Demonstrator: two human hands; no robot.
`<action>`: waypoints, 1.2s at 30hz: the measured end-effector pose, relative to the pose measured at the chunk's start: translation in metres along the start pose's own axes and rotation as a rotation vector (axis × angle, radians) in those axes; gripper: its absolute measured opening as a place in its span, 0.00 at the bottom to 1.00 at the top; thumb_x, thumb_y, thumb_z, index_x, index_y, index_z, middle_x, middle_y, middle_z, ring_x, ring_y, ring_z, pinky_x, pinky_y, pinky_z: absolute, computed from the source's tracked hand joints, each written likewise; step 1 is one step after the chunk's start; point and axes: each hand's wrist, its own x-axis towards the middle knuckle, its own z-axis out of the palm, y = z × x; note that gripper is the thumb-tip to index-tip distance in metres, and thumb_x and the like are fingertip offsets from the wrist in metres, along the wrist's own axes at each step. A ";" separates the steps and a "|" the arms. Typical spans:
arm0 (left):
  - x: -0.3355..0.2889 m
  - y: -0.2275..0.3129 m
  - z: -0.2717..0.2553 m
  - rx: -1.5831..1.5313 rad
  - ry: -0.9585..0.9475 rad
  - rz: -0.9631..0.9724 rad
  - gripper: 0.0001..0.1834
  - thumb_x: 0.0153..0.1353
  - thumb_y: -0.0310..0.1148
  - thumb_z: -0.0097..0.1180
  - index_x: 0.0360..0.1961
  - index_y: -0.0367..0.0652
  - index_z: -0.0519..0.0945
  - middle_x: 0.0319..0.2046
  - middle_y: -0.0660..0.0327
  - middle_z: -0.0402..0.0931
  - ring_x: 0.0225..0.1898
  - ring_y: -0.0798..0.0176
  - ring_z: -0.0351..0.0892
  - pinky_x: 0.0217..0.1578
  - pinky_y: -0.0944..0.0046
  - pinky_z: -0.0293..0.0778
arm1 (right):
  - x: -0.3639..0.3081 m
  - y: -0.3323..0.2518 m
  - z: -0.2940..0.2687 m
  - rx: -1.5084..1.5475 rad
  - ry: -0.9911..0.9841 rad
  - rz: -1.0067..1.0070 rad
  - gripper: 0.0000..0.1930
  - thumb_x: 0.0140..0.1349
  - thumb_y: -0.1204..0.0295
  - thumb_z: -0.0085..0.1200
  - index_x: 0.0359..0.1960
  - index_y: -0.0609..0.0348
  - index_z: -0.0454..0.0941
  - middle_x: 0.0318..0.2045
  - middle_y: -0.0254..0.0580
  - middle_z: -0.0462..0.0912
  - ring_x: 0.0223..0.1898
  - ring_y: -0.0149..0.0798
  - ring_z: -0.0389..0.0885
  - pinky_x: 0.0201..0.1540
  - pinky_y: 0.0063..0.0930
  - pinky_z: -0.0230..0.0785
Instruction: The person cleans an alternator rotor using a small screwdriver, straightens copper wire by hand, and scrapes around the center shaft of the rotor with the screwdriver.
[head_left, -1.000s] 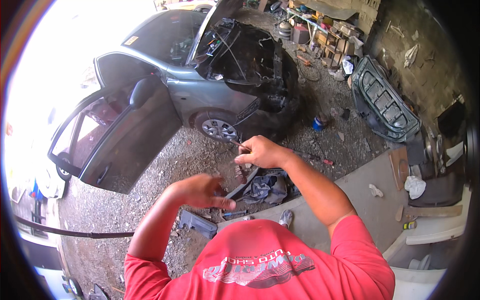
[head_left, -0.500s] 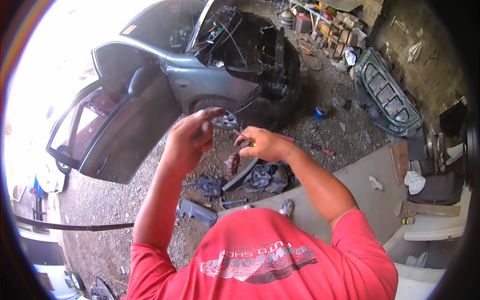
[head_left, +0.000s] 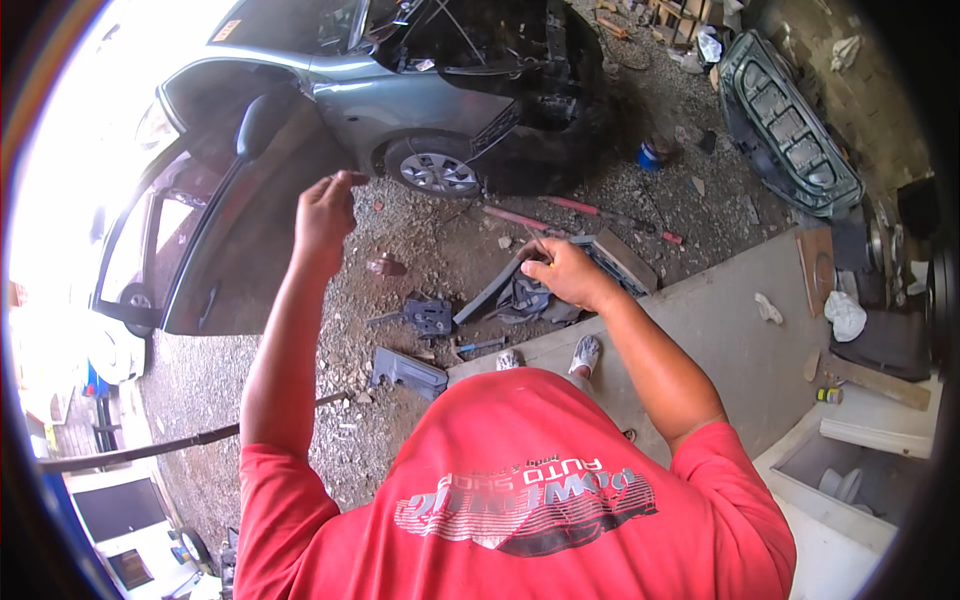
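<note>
From view centre: bare left hand (head_left: pixel 325 215) is hovering at ten o'clock, against the dark-grey open car door (head_left: pixel 245 240); cannot tell its grip. Two o'clock: bare right hand (head_left: pixel 565 275) is pinching a thin dark rod (head_left: pixel 540 238); firm pinching is probably steadying it.

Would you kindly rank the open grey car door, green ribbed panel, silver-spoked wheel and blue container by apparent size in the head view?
Open grey car door
Green ribbed panel
Silver-spoked wheel
Blue container
</note>
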 end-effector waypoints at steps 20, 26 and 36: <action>-0.055 0.153 0.070 0.032 -0.289 0.265 0.20 0.79 0.38 0.49 0.51 0.32 0.85 0.19 0.74 0.61 0.21 0.78 0.58 0.25 0.72 0.56 | -0.002 -0.008 -0.005 -0.067 0.134 -0.007 0.18 0.66 0.66 0.64 0.54 0.61 0.81 0.42 0.41 0.85 0.43 0.37 0.83 0.52 0.33 0.74; -0.067 0.169 0.086 -0.009 -0.369 0.413 0.23 0.79 0.39 0.47 0.54 0.26 0.81 0.20 0.71 0.59 0.23 0.74 0.59 0.28 0.70 0.57 | 0.000 -0.057 -0.002 -0.031 0.107 -0.265 0.22 0.65 0.64 0.65 0.58 0.61 0.81 0.47 0.43 0.84 0.46 0.37 0.82 0.49 0.34 0.76; -0.095 0.195 0.079 0.620 -0.022 1.112 0.12 0.70 0.24 0.57 0.52 0.32 0.84 0.22 0.68 0.68 0.23 0.73 0.65 0.25 0.70 0.63 | -0.001 -0.077 0.022 0.018 -0.039 -0.296 0.14 0.71 0.65 0.61 0.54 0.57 0.84 0.44 0.40 0.84 0.47 0.34 0.82 0.53 0.31 0.74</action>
